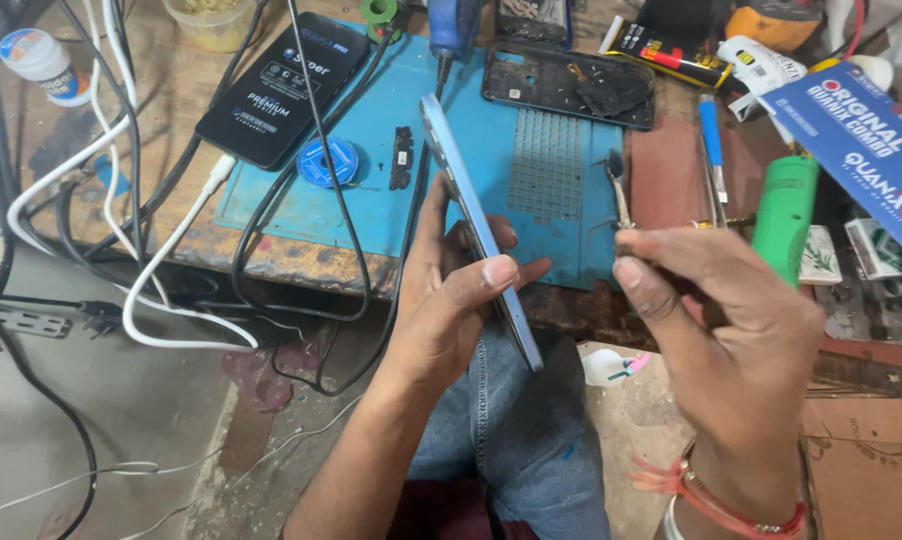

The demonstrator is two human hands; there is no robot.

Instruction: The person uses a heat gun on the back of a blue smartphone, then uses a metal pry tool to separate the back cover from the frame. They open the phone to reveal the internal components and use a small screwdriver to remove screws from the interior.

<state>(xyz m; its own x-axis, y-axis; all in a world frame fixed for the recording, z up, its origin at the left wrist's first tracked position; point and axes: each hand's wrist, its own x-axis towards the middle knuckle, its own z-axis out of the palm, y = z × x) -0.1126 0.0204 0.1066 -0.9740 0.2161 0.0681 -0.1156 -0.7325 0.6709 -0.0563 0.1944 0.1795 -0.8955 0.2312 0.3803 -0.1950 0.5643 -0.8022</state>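
Pale blue, the phone point(479, 232) stands on edge in the left hand point(451, 300), fingers wrapped round its back and thumb pressed on the near rim; it tilts away over the surface point(186, 100)'s front edge. The right hand point(736, 345) is pinched shut on a thin metal tool point(619, 185) — a spudger or tweezers, hard to tell — whose tip points up, just right of the phone with a small gap between.

Beyond the left hand lies the blue mat point(561, 180), bare in its gridded middle, which leaves room ahead. Farther off sit an opened phone frame point(569, 84), a round blue disc point(329, 162) and a small black part point(402, 157). Left of that hand, a black phone box point(283, 85) and tangled black and white cables point(161, 265) crowd the edge. Right of the right hand — a green cylinder point(786, 220) and a blue packet point(856, 135) stand close.
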